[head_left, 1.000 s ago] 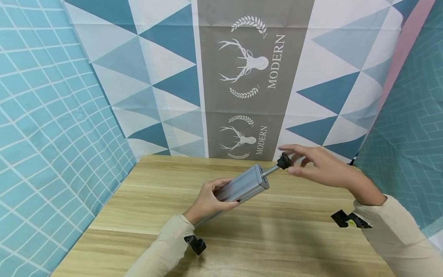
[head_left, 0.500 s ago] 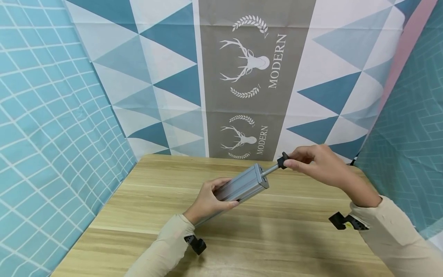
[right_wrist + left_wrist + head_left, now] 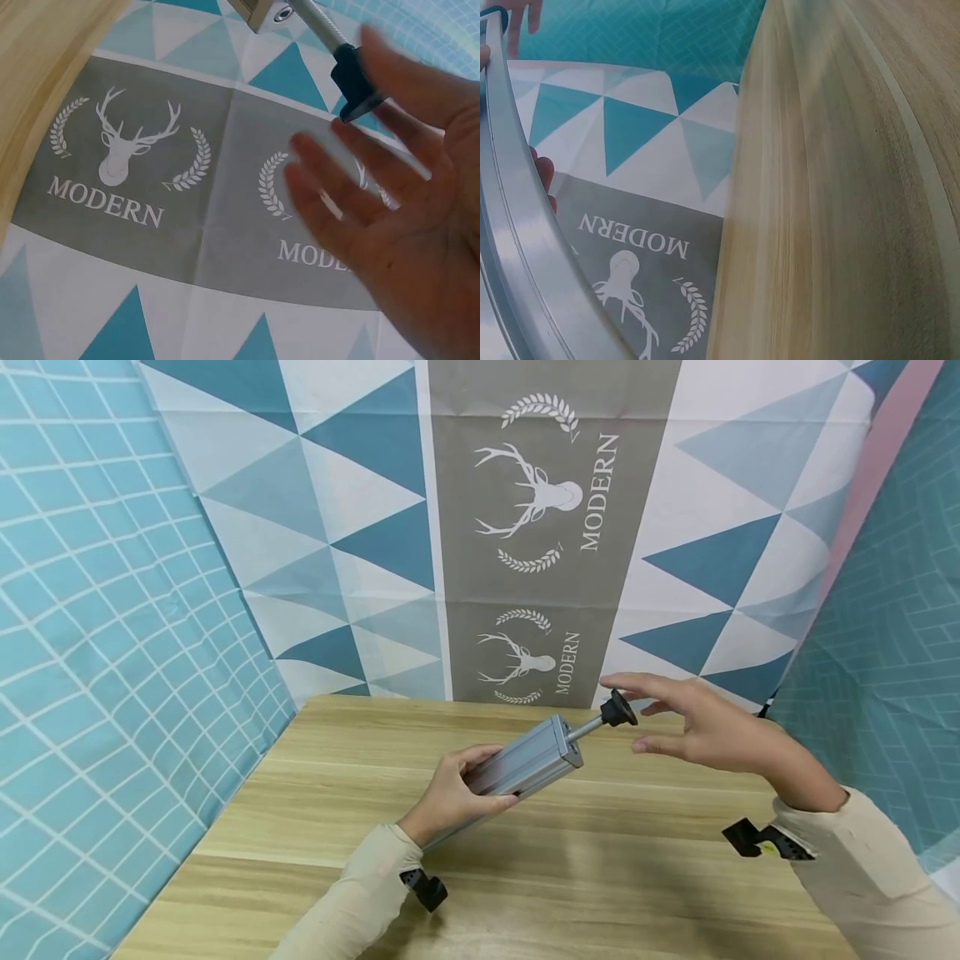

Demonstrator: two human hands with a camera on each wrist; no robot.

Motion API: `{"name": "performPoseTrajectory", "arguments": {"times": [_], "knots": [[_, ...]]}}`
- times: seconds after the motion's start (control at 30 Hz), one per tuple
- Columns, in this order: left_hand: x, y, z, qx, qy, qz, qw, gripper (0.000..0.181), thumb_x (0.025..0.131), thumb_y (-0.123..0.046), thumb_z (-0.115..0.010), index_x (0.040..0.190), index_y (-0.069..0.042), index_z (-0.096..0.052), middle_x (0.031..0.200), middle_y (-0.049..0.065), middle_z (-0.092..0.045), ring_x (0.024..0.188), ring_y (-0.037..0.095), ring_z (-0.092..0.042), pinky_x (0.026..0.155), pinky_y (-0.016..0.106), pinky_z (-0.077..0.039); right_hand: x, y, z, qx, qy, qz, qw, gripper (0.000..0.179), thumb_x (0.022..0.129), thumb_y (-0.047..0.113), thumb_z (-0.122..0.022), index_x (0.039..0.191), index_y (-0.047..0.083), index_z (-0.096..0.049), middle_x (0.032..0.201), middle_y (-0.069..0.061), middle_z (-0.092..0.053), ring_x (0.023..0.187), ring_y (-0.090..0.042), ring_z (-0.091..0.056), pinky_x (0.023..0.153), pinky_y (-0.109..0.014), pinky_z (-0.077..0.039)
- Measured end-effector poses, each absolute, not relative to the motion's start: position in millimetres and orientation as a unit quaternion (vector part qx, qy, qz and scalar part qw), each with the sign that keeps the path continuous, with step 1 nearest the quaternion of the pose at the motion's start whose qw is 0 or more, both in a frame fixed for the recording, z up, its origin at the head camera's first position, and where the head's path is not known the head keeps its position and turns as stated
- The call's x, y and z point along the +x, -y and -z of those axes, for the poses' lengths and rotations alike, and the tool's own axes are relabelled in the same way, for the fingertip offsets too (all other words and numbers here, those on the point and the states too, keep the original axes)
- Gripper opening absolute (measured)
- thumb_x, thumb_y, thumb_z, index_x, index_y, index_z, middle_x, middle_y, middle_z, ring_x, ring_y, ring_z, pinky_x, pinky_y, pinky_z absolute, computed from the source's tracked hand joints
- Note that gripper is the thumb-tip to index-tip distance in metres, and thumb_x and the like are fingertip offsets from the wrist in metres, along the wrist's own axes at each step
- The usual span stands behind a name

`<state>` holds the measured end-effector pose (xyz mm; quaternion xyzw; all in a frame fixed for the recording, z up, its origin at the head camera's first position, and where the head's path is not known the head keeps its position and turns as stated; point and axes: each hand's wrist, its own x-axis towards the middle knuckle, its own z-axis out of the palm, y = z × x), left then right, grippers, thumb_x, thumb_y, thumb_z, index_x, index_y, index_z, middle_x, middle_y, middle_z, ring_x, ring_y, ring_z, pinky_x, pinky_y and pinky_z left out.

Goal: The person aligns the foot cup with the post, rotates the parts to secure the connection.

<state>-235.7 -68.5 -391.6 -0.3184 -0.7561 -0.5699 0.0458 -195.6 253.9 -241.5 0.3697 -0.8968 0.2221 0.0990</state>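
My left hand point(image 3: 450, 789) grips a silver-grey square metal bar point(image 3: 525, 756), thumb on the near side and fingers over the far side. The bar tilts up to the right above the table. Out of its end face sticks a thin metal rod point(image 3: 587, 730), capped by a black flared foot point(image 3: 618, 708). My right hand point(image 3: 705, 727) is beside this foot, fingers and thumb spread and holding nothing. In the right wrist view the rod point(image 3: 321, 26) looks threaded, with the open right hand point(image 3: 405, 187) near the black foot point(image 3: 356, 82). The bar's lower end is hidden behind my left hand and sleeve.
A wooden table point(image 3: 300, 810) lies beneath both hands. Behind it hangs a patterned cloth point(image 3: 375, 527) with triangles and a grey deer-head band. Blue cloths flank the left point(image 3: 112, 610) and right point(image 3: 877, 652) sides. Black mounts sit on both wrists.
Half a second ago my right thumb and fingers pinched the black foot. Now they have let go and spread, with the hand slightly further right. The left hand and bar have stayed put.
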Motion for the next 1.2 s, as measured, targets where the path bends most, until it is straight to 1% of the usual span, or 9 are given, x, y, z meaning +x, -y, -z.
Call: {"name": "performPoseTrajectory", "arguments": {"times": [0.13,0.33,0.47,0.57,0.63,0.8,0.93,1.13,1.2], "knots": [[-235,68,391,-0.312,0.758,0.572,0.040,0.059,0.070,-0.014,-0.085,0.125,-0.007,-0.063,0.117,0.008,-0.066,0.099,0.017,-0.063,0.081,0.030,-0.049,-198,-252,244,0.391,0.883,-0.216,0.141,0.062,0.078,0.005,-0.078,0.135,0.012,-0.055,0.110,0.003,-0.067,0.089,-0.007,-0.066,0.072,-0.031,-0.053],[-238,68,396,-0.326,0.754,0.569,0.048,0.061,0.070,-0.018,-0.085,0.126,-0.010,-0.063,0.119,0.006,-0.066,0.100,0.016,-0.063,0.082,0.029,-0.050,-194,-245,243,0.281,0.923,-0.236,0.115,0.014,0.089,0.028,-0.069,0.094,0.015,-0.070,0.072,0.011,-0.063,0.061,-0.005,-0.053,0.054,-0.027,-0.042],[-239,67,396,-0.337,0.753,0.564,0.047,0.061,0.071,-0.018,-0.085,0.127,-0.009,-0.062,0.119,0.006,-0.066,0.100,0.017,-0.064,0.082,0.030,-0.050,-192,-244,241,0.261,0.935,-0.214,0.110,0.020,0.093,0.032,-0.063,0.078,0.019,-0.064,0.063,0.010,-0.056,0.053,-0.006,-0.046,0.052,-0.027,-0.038],[-239,67,396,-0.328,0.755,0.566,0.044,0.060,0.071,-0.020,-0.085,0.126,-0.010,-0.063,0.119,0.005,-0.066,0.099,0.016,-0.064,0.081,0.030,-0.050,-191,-247,239,0.271,0.934,-0.210,0.097,0.019,0.092,0.032,-0.065,0.098,0.015,-0.069,0.080,0.006,-0.065,0.061,-0.006,-0.056,0.057,-0.028,-0.045],[-238,67,395,-0.320,0.756,0.569,0.043,0.060,0.071,-0.019,-0.085,0.126,-0.010,-0.063,0.118,0.005,-0.066,0.099,0.016,-0.064,0.081,0.030,-0.050,-191,-250,238,0.290,0.928,-0.216,0.085,0.037,0.089,0.031,-0.069,0.121,0.012,-0.063,0.103,-0.001,-0.067,0.078,-0.010,-0.064,0.067,-0.034,-0.050],[-238,68,393,-0.310,0.754,0.577,0.038,0.060,0.071,-0.013,-0.085,0.126,-0.008,-0.062,0.118,0.008,-0.066,0.098,0.017,-0.063,0.081,0.029,-0.049,-197,-257,241,0.381,0.891,-0.229,0.091,0.072,0.083,0.009,-0.074,0.146,0.014,-0.040,0.139,-0.009,-0.050,0.110,-0.022,-0.061,0.083,-0.042,-0.052],[-238,68,393,-0.314,0.754,0.576,0.034,0.062,0.071,-0.009,-0.084,0.128,-0.003,-0.060,0.120,0.012,-0.065,0.099,0.018,-0.063,0.081,0.029,-0.049,-201,-257,244,0.415,0.871,-0.239,0.107,0.064,0.081,-0.004,-0.072,0.139,0.008,-0.049,0.119,-0.002,-0.063,0.096,-0.010,-0.065,0.076,-0.030,-0.053],[-237,69,395,-0.319,0.754,0.574,0.036,0.062,0.071,-0.008,-0.084,0.128,-0.004,-0.060,0.120,0.012,-0.065,0.100,0.017,-0.063,0.081,0.028,-0.049,-198,-247,243,0.310,0.917,-0.219,0.120,0.015,0.093,0.025,-0.064,0.103,0.015,-0.069,0.075,0.014,-0.062,0.065,-0.003,-0.053,0.058,-0.027,-0.043],[-236,69,396,-0.322,0.752,0.574,0.038,0.061,0.071,-0.010,-0.084,0.127,-0.006,-0.061,0.119,0.010,-0.065,0.100,0.016,-0.063,0.082,0.028,-0.049,-197,-243,244,0.276,0.931,-0.206,0.121,0.017,0.095,0.033,-0.060,0.087,0.020,-0.067,0.067,0.014,-0.057,0.058,-0.005,-0.048,0.054,-0.027,-0.039]]}}
